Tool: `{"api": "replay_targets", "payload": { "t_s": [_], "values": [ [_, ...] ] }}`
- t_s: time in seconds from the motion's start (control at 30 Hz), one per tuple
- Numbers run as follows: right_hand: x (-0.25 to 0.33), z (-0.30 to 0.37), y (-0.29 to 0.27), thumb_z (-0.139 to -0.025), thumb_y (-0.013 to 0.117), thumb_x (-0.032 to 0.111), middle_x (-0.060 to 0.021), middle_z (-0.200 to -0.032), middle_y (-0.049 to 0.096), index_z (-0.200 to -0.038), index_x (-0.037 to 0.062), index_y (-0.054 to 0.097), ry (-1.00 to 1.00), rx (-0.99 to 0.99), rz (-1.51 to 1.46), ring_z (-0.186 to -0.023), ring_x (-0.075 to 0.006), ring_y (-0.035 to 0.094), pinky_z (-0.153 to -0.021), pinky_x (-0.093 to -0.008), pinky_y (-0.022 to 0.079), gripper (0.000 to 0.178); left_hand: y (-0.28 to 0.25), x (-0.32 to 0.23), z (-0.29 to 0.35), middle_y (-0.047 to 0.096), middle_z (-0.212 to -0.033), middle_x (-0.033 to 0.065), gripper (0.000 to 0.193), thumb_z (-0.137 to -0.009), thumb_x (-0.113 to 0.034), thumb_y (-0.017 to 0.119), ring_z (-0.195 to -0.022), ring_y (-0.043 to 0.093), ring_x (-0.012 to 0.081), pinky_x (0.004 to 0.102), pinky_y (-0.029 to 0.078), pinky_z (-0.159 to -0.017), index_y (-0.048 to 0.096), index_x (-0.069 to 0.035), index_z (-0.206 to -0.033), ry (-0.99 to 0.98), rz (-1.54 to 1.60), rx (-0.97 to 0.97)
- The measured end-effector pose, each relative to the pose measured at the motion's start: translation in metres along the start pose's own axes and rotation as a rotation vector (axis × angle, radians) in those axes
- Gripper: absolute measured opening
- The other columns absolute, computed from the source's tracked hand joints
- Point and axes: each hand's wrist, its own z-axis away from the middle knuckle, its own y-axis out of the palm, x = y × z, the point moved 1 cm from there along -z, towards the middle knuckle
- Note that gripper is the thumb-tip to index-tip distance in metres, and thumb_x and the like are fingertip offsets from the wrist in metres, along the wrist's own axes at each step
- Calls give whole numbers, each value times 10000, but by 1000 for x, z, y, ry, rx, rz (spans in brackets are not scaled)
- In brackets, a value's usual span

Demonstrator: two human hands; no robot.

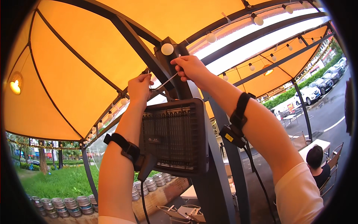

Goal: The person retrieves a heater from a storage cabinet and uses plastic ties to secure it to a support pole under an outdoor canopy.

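Note:
Both of my arms reach up in front of a dark metal post [212, 186]. A thin pale strip, which looks like a cable tie [166, 82], runs slantwise between my hands. My left hand [140, 86] is closed with its fingertips pinched at the strip's lower end. Higher and to the right, my right hand [191, 69] is curled around the other end, thumb and fingers pressed together. Just below hangs a black box-shaped device with a wire grille [173, 138], close against the post. The strip's attachment behind my fingers is hidden.
A round white bulb [167, 49] sits right above my hands, beside angled dark beams [138, 44]. Orange canopy cloth [74, 33] spreads overhead. Cabled black straps [128, 151] circle my forearms. A seated person [317, 164] is at lower right; metal kegs [63, 207] line the lower left.

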Motion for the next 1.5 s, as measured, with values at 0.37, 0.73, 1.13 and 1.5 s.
{"api": "replay_targets", "payload": {
  "t_s": [0.37,0.73,1.13,1.5],
  "values": [
    [-5,-41,18,-918,654,198,-38,-693,678,-1048,53,742,-287,-122,723,-488,-98,582,-439,-246,474,214,2,2,-31,725,-730,72,181,-895,-142,680,-514,594,102,252,460,-463,753,-13,-998,215,-284,42],
    [-5,-65,19,-871,680,158,-72,-707,700,-959,44,751,-536,-82,970,-547,-122,645,-510,-270,510,160,9,-2,-46,677,-693,94,191,-856,-125,670,-512,611,147,283,488,-471,741,7,-974,243,-225,91],
    [10,-55,14,-886,668,147,-54,-674,687,-950,22,747,-392,-43,790,-505,-116,617,-455,-254,486,161,13,-1,-39,659,-704,76,193,-833,-133,704,-524,588,126,274,447,-461,726,11,-960,230,-194,150],
    [11,-56,13,-891,674,158,-58,-665,673,-940,7,735,-329,3,741,-513,-123,618,-463,-260,490,170,17,-3,-57,546,-600,38,142,-918,-79,559,-449,513,115,256,366,-386,662,19,-916,251,-329,132]
  ]
}}
